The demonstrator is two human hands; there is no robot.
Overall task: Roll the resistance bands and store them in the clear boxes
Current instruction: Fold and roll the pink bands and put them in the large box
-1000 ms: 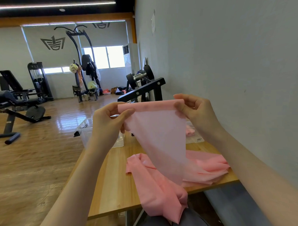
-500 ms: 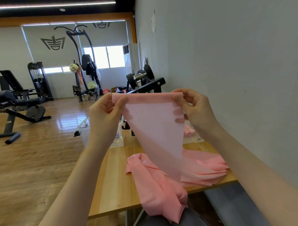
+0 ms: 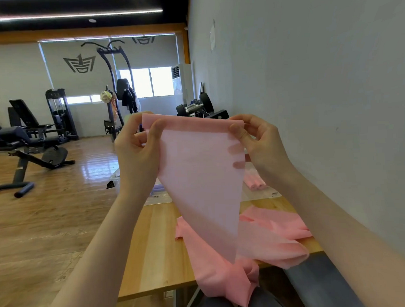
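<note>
Pinching the top corners, left hand (image 3: 137, 153) and right hand (image 3: 260, 142) hold the pink band (image 3: 197, 176) up, fingers clamped on its edge; it blocks the clear boxes (image 3: 158, 197), tail heaped on the surface (image 3: 152, 251).

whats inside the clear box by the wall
The clear box holds rolled pink bands. The held band and right hand cover the rest.

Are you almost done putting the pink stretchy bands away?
Not yet. Some rolled bands already sit in the right clear box. The left hand and right hand pinch one pink band's top edge, barely rolled. Its rest lies loose on the table.
</note>
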